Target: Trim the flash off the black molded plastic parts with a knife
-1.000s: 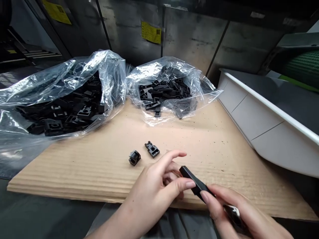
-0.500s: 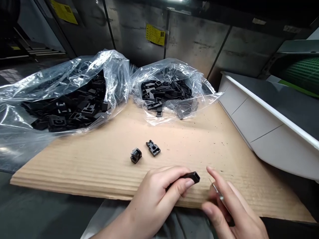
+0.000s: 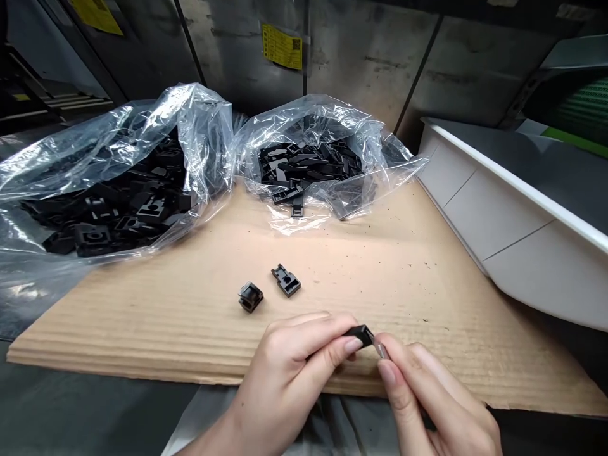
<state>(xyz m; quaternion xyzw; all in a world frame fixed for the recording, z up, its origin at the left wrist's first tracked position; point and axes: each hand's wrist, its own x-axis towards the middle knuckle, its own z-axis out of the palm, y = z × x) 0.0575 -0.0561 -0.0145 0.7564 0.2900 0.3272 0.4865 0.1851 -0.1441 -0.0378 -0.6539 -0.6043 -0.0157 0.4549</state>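
Observation:
Near the front edge of the cardboard, my left hand [image 3: 299,370] pinches a small black plastic part [image 3: 360,334], its open end facing right. My right hand [image 3: 434,396] grips a thin metal blade [image 3: 379,347] between thumb and forefinger; its tip meets the open end of the black part. Most of the blade's handle is hidden in my palm. On the cardboard beyond my left hand lie two loose black plastic pieces: a flat one with a round hole [image 3: 286,281] and a blockier one [image 3: 250,297].
Two clear plastic bags hold many black parts, the left bag [image 3: 204,126] and the middle bag [image 3: 399,166]. A white bin [image 3: 517,244] stands to the right. Beneath everything is a cardboard sheet [image 3: 156,316], with dark specks on its right half. Metal panels [image 3: 365,69] stand behind.
My right hand has moved left and closed its thumb and forefinger on the metal blade, bringing its tip to the black part. The view has shifted slightly.

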